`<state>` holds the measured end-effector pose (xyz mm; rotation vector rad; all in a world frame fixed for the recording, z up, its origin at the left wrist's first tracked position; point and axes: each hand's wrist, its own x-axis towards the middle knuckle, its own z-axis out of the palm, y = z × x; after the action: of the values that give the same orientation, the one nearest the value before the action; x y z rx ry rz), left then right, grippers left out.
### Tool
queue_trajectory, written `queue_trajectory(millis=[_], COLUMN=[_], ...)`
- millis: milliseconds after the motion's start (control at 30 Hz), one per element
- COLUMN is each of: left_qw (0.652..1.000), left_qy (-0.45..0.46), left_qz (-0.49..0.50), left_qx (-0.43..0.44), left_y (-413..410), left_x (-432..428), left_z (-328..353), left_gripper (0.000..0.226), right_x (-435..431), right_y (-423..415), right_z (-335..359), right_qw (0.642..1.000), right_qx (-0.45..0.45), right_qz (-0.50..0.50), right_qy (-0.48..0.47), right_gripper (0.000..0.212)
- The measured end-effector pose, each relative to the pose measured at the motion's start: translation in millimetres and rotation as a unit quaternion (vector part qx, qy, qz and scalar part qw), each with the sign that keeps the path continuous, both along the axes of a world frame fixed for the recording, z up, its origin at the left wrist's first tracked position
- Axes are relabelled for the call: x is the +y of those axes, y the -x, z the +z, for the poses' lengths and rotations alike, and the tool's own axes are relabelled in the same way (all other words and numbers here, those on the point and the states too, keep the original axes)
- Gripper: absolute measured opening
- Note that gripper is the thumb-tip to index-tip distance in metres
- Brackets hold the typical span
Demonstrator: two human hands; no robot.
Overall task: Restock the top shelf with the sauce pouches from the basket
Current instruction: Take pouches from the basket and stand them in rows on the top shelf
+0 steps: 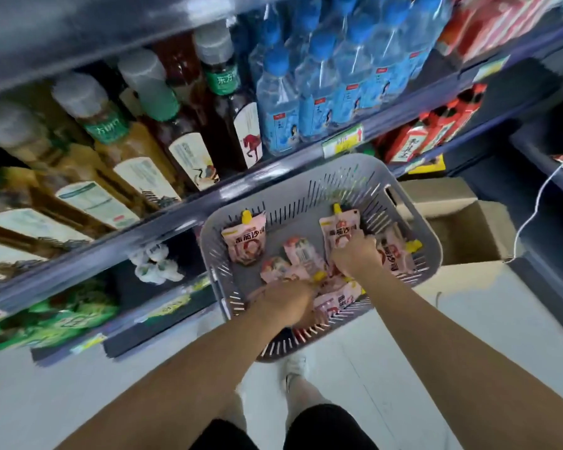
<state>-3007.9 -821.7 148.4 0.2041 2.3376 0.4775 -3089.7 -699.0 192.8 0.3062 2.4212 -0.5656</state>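
A grey slotted basket (293, 190) sits on the floor below me, holding several pink sauce pouches with yellow caps. One pouch (244, 237) stands against the basket's left wall. My right hand (355, 254) is down inside the basket, closed on the lower part of an upright pouch (337, 227). Near the basket's front wall, my left hand (286, 300) is curled over pouches lying flat (332, 302); whether it grips one is blurred. The top shelf is not in view.
Shelves run along the left with brown tea bottles (189, 125) and blue-capped water bottles (322, 76). An open cardboard box (462, 228) stands right of the basket. A white cable (533, 216) hangs at right. My foot (294, 368) is just behind the basket.
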Motion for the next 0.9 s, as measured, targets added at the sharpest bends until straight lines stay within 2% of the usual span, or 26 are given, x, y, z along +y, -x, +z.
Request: queue_trajectory(millis=[67, 167, 267, 333, 367, 400, 433, 467, 500, 567, 633, 700, 767, 833, 900], left_qw=[1.0, 1.0, 0.994, 0.98, 0.972, 0.965, 0.958, 0.953, 0.948, 0.941, 0.937, 0.938, 0.943, 0.937, 0.894], left_qy=[0.006, 0.005, -0.04, -0.068, -0.067, -0.06, -0.045, -0.029, -0.015, -0.006, -0.014, -0.03, -0.071, -0.138, -0.242], left_qz=[-0.001, 0.011, 0.1, 0.185, 0.218, 0.236, 0.245, 0.24, 0.219, 0.144, 0.076, 0.101, 0.167, 0.244, 0.357], left_qx=[-0.003, -0.024, -0.015, 0.02, 0.051, 0.095, 0.14, 0.184, 0.23, 0.307, 0.341, 0.329, 0.279, 0.207, 0.12], left_y=[3.6, 16.5, 32.3, 39.0, 41.3, 43.6, 44.9, 44.9, 43.7, 39.7, 35.7, 32.4, 32.1, 35.8, 42.2], left_x=[-1.5, -6.8, -24.6, -34.8, -36.2, -35.3, -32.9, -29.3, -25.3, -19.4, -18.7, -19.8, -17.4, -10.9, -7.0], left_z=[-5.3, -1.9, 11.9, 23.3, 28.0, 32.2, 37.3, 40.6, 43.5, 46.5, 42.8, 38.5, 39.7, 44.4, 48.2], left_gripper=[0.037, 0.022, 0.018, 0.032, 0.037, 0.04, 0.038, 0.032, 0.023, 0.01, 0.023, 0.043, 0.062, 0.062, 0.05], right_x=[1.4, 6.6, 9.0, 1.3, -6.4, -16.2, -26.7, -36.7, -44.8, -52.2, -49.3, -39.8, -33.4, -30.0, -29.1], right_y=[11.0, 23.6, 28.0, 24.9, 21.6, 17.6, 13.0, 8.4, 5.1, 3.0, 5.6, 8.6, 9.8, 12.0, 13.5], right_z=[-0.8, -1.4, 0.5, 2.4, 3.8, 5.6, 6.5, 2.8, 1.5, -4.4, -12.1, -14.8, -13.8, -13.5, -13.2], right_qw=[0.998, 0.992, 0.979, 0.973, 0.967, 0.951, 0.92, 0.885, 0.86, 0.817, 0.776, 0.73, 0.712, 0.743, 0.777], right_qx=[0.021, 0.058, 0.097, 0.064, 0.01, -0.063, -0.143, -0.2, -0.223, -0.216, -0.212, -0.213, -0.201, -0.189, -0.19], right_qz=[-0.048, -0.097, -0.154, -0.192, -0.213, -0.228, -0.235, -0.237, -0.244, -0.319, -0.384, -0.422, -0.418, -0.374, -0.331], right_qy=[0.028, 0.061, 0.089, 0.106, 0.14, 0.199, 0.278, 0.348, 0.389, 0.43, 0.454, 0.494, 0.527, 0.522, 0.501], right_gripper=[0.067, 0.065, 0.064, 0.078, 0.086, 0.088, 0.082, 0.066, 0.052, 0.048, 0.039, 0.035, 0.032, 0.034, 0.053])
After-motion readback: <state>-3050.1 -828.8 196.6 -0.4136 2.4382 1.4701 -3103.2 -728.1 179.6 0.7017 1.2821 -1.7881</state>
